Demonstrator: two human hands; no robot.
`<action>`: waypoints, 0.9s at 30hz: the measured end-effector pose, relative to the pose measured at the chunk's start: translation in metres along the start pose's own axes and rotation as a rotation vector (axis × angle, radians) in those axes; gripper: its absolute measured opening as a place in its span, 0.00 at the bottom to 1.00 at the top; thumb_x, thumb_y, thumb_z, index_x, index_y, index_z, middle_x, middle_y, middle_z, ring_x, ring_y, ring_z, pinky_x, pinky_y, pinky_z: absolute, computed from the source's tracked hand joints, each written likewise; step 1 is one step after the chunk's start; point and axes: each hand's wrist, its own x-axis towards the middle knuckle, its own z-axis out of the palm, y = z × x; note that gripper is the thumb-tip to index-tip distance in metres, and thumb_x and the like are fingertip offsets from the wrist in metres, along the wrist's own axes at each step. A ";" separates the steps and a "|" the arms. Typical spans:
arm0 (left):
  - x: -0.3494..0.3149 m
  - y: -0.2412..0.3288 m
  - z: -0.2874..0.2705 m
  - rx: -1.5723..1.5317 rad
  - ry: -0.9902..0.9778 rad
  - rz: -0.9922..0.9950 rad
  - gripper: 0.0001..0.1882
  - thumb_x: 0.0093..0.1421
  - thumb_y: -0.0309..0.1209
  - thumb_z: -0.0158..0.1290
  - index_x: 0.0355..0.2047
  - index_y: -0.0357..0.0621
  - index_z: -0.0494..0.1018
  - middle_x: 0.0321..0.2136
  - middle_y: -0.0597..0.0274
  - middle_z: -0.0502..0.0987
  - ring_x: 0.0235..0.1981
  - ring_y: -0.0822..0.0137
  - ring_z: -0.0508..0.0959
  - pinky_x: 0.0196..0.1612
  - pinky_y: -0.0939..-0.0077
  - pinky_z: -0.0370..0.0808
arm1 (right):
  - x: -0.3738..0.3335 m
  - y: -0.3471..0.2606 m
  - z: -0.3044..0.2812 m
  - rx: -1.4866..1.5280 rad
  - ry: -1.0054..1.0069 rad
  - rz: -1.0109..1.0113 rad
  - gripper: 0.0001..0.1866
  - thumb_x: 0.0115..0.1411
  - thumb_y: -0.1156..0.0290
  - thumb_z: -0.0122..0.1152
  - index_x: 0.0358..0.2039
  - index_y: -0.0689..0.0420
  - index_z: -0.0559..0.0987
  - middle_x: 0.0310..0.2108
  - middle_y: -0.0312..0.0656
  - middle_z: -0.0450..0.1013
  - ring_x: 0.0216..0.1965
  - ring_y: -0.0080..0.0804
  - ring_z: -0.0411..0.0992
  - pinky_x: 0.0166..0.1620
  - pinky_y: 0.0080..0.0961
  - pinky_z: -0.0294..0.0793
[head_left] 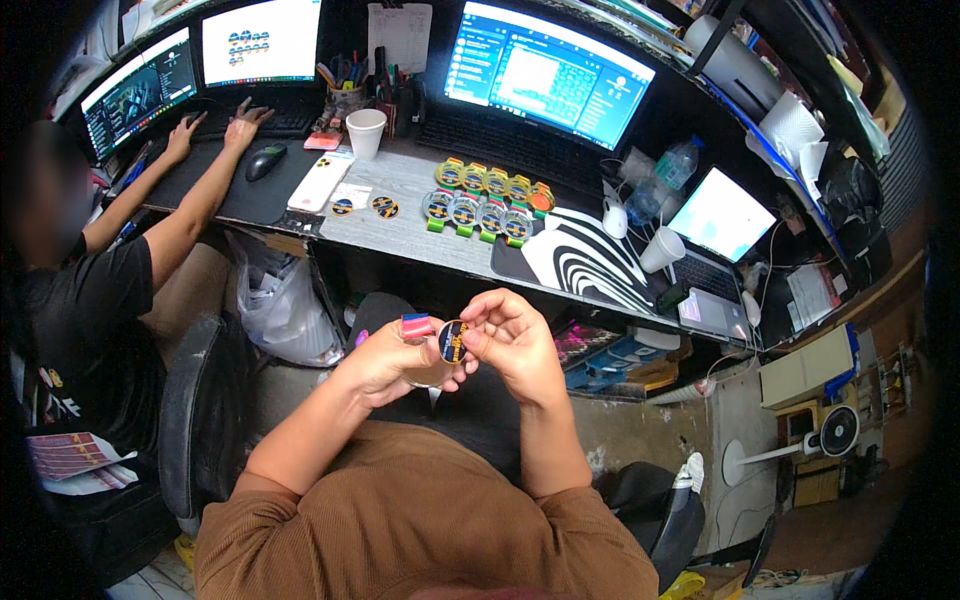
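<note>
Above my lap, my left hand [383, 364] is closed around a medal [428, 378] whose gold rim shows below the fingers. A short red and blue ribbon [416, 325] sticks up beside the thumb. My right hand [518, 348] pinches a round black sticker [453, 341] with yellow print by its right edge. This sticker overlaps the medal's face; whether it is stuck down I cannot tell. On the desk lie two similar round stickers [385, 207] and two rows of medals [490, 181] with coloured ribbons, most bearing dark round faces.
A grey desk [400, 240] spans the front, with a white cup [366, 133], a white phone [320, 181], a striped mouse pad [590, 255] and monitors [550, 75]. A laptop [710, 285] stands right. At left, another person's hands [243, 126] rest by a keyboard; a plastic bag [290, 310] hangs below.
</note>
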 end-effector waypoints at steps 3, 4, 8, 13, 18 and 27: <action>0.001 -0.003 -0.001 -0.057 -0.027 -0.002 0.26 0.53 0.48 0.59 0.43 0.41 0.72 0.36 0.57 0.77 0.35 0.67 0.79 0.37 0.73 0.79 | 0.001 0.000 0.001 0.005 0.022 0.008 0.12 0.56 0.82 0.59 0.40 0.63 0.70 0.32 0.39 0.71 0.26 0.17 0.71 0.29 0.13 0.74; 0.001 -0.004 -0.001 -0.077 -0.013 -0.017 0.26 0.52 0.48 0.59 0.43 0.41 0.72 0.35 0.57 0.76 0.35 0.66 0.79 0.37 0.73 0.79 | 0.001 0.000 0.001 -0.012 0.026 0.000 0.12 0.56 0.82 0.60 0.40 0.63 0.70 0.31 0.39 0.71 0.26 0.17 0.71 0.29 0.13 0.74; 0.001 -0.005 0.000 -0.167 -0.036 -0.028 0.27 0.51 0.49 0.59 0.44 0.42 0.71 0.36 0.58 0.76 0.36 0.66 0.78 0.37 0.72 0.79 | 0.003 0.002 0.000 -0.025 0.030 -0.013 0.12 0.55 0.82 0.60 0.40 0.63 0.70 0.31 0.39 0.71 0.27 0.17 0.71 0.29 0.13 0.74; 0.001 -0.006 -0.002 -0.184 -0.036 -0.025 0.24 0.52 0.43 0.61 0.44 0.41 0.70 0.36 0.57 0.75 0.37 0.65 0.77 0.37 0.71 0.77 | 0.004 0.005 -0.002 -0.024 0.035 -0.016 0.13 0.55 0.83 0.60 0.40 0.63 0.70 0.31 0.39 0.71 0.28 0.18 0.71 0.30 0.13 0.74; 0.002 -0.007 -0.005 -0.157 -0.039 -0.024 0.27 0.51 0.44 0.61 0.45 0.40 0.70 0.36 0.57 0.74 0.37 0.65 0.77 0.37 0.71 0.77 | 0.003 0.005 -0.005 -0.033 0.026 0.000 0.13 0.54 0.83 0.61 0.40 0.63 0.71 0.32 0.39 0.71 0.30 0.19 0.71 0.30 0.13 0.75; 0.001 -0.005 -0.005 -0.185 0.033 -0.091 0.18 0.58 0.38 0.56 0.44 0.40 0.71 0.35 0.57 0.75 0.36 0.65 0.77 0.34 0.73 0.79 | 0.000 0.002 -0.005 -0.034 0.015 -0.005 0.16 0.54 0.84 0.60 0.43 0.64 0.71 0.32 0.40 0.72 0.29 0.20 0.72 0.30 0.14 0.75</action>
